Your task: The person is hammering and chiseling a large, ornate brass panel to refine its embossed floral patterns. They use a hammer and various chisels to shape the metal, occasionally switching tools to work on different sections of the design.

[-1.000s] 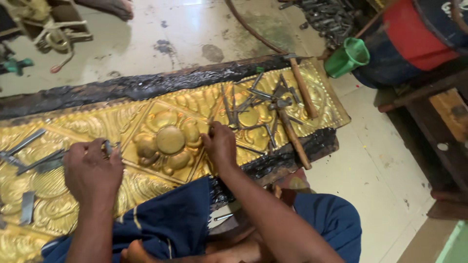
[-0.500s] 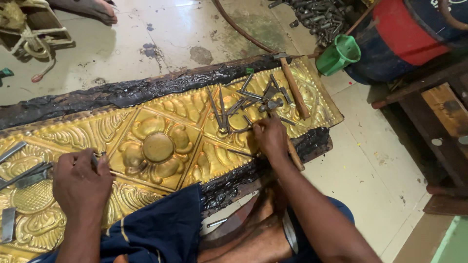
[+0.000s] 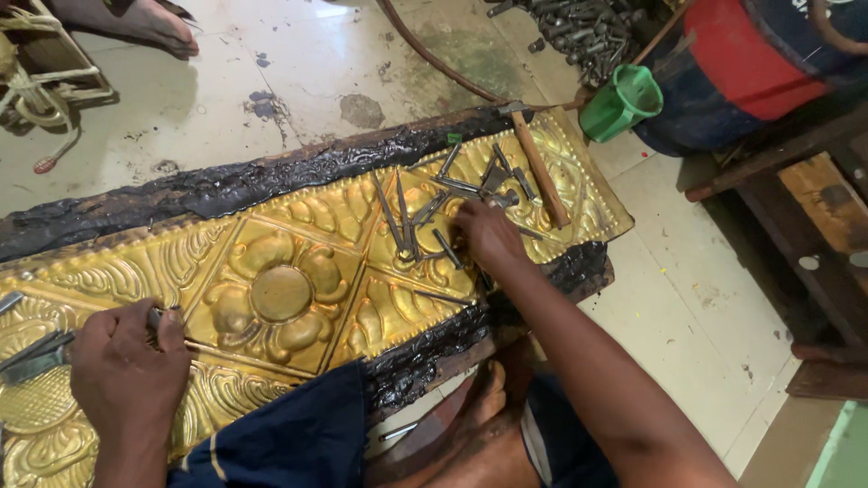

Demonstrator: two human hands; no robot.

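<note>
Basically, biggest item is the long embossed gold-coloured metal sheet [image 3: 289,289] with flower and leaf relief, lying on a black pitch-like bed [image 3: 226,185] on the pale tiled floor [image 3: 705,289]. Far right: a red and dark blue drum [image 3: 759,63], no readable label, with a small green plastic mug [image 3: 624,101] just beside it and a rough wooden bench [image 3: 814,199] below it. Top right, a pile of grey metal tools [image 3: 588,32] on the floor. A brown hose [image 3: 434,59] runs from the top edge down toward the sheet.

On the sheet's right end: a wooden-handled hammer [image 3: 541,167] lies diagonal, near a scatter of thin steel chasing punches [image 3: 425,217].

Right hand [image 3: 488,235] sits among those punches, fingers curled down onto them; cannot tell if one is actually gripped. Left hand [image 3: 127,370] rests on the sheet's left part, fingers closed around a small steel punch [image 3: 155,316]. More flat steel tools [image 3: 36,357] lie just left of it. Dark blue cloth [image 3: 271,434] overlaps the sheet's near edge.
</note>
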